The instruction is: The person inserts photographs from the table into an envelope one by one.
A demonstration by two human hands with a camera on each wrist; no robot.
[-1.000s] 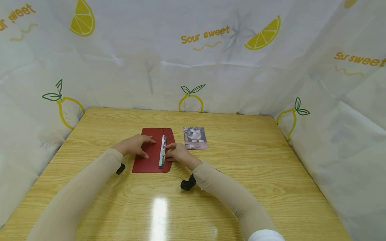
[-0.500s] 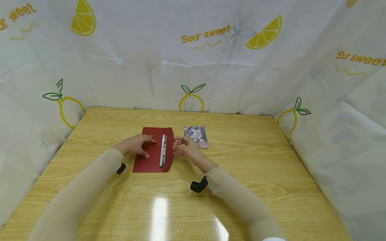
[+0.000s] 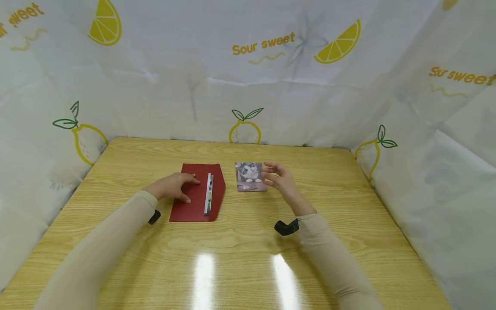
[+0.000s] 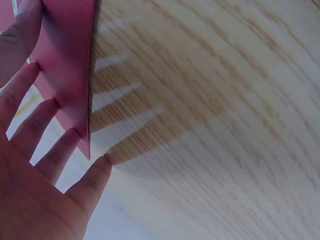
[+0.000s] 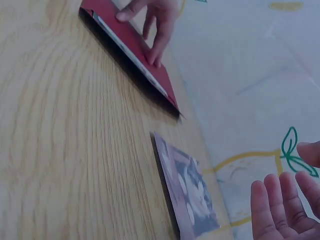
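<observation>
A red envelope (image 3: pixel 195 209) lies on the table with its flap folded out to the right. Edges of cards or photos (image 3: pixel 208 196) stick out along its opening. My left hand (image 3: pixel 170 186) rests on the envelope, fingers spread; the left wrist view shows fingertips on the red paper (image 4: pixel 65 60). To the right lies a square cat photo (image 3: pixel 249 176). My right hand (image 3: pixel 284 183) hovers at the photo's right edge with fingers extended and holds nothing. In the right wrist view its fingers (image 5: pixel 292 210) are apart from the photo (image 5: pixel 190 195).
All of this sits on a wood-grain table (image 3: pixel 329 193). White cloth (image 3: pixel 174 86) printed with lemons stands behind and at both sides. A black wrist camera mount (image 3: pixel 286 227) hangs under the right wrist, and another (image 3: pixel 154 217) under the left.
My right hand has left the envelope's opening and moved right, passing over the cat photo to its right edge. The envelope's flap now lies uncovered. The left hand has stayed put.
</observation>
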